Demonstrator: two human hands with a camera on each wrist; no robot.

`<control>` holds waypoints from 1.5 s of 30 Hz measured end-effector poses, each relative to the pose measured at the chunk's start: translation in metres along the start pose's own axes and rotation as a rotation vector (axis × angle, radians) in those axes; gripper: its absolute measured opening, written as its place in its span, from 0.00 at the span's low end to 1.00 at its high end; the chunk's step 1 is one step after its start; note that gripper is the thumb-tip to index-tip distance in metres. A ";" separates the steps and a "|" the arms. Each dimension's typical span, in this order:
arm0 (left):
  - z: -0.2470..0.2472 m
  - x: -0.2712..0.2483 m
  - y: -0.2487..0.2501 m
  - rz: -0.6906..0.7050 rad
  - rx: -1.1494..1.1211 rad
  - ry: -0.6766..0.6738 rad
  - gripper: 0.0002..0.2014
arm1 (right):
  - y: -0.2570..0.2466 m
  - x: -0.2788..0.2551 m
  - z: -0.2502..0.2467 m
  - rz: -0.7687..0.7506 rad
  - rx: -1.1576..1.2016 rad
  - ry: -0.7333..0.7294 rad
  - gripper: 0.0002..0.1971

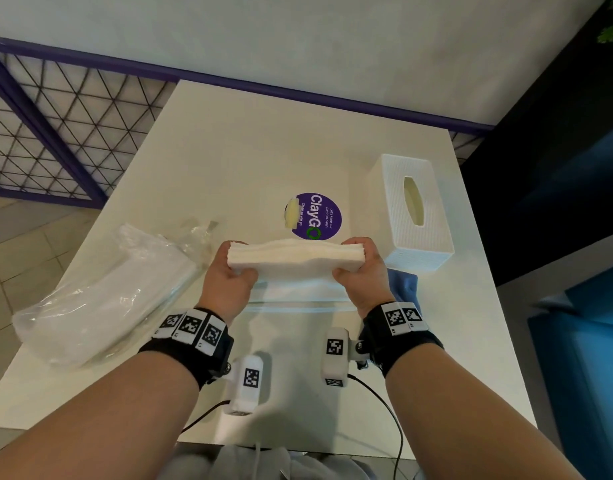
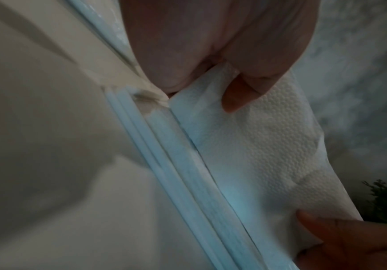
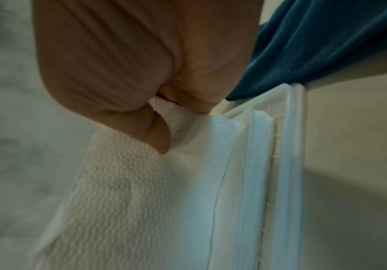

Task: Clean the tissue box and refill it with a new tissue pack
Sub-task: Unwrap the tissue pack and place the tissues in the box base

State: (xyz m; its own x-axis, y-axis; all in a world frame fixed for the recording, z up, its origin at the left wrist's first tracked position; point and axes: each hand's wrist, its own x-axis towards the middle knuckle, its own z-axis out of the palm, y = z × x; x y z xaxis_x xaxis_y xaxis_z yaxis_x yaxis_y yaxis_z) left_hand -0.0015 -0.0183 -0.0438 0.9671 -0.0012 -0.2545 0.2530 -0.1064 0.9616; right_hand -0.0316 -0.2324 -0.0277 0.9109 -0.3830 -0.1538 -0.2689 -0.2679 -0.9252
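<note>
I hold a stack of white tissues point(image 1: 294, 259) level above the table, one end in each hand. My left hand point(image 1: 234, 265) grips the left end, thumb under and fingers over. My right hand point(image 1: 355, 261) grips the right end the same way. Just below the stack lies the flat white box base point(image 1: 298, 303). Its raised rim point(image 3: 289, 164) shows in the right wrist view, and some tissue lies in it. The embossed stack point(image 2: 268, 146) fills the left wrist view under my left hand point(image 2: 210, 54). The white tissue box cover point(image 1: 412, 209) stands to the right, slot up.
An opened clear plastic pack of tissues point(image 1: 104, 299) lies at the left of the white table point(image 1: 229, 161). A blue cloth point(image 1: 403, 285) sits by my right wrist, in front of the cover. A purple round sticker point(image 1: 315, 216) marks the table's middle. A wall runs behind.
</note>
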 end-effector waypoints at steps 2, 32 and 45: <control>0.000 0.002 -0.001 -0.008 0.026 0.006 0.21 | 0.001 0.001 0.000 -0.011 -0.006 0.005 0.22; -0.034 0.009 0.033 0.205 0.557 0.076 0.24 | -0.025 0.018 -0.017 0.124 -0.318 0.010 0.26; -0.177 -0.001 0.015 -0.290 1.248 0.097 0.65 | -0.106 0.005 0.182 -0.219 -0.510 -0.521 0.18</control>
State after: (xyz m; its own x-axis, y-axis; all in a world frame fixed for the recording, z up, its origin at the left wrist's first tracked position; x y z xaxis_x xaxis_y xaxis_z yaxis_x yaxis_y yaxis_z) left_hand 0.0062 0.1557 -0.0112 0.8928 0.2451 -0.3779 0.3070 -0.9450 0.1125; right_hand 0.0582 -0.0445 0.0066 0.9561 0.1591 -0.2460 -0.0610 -0.7134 -0.6981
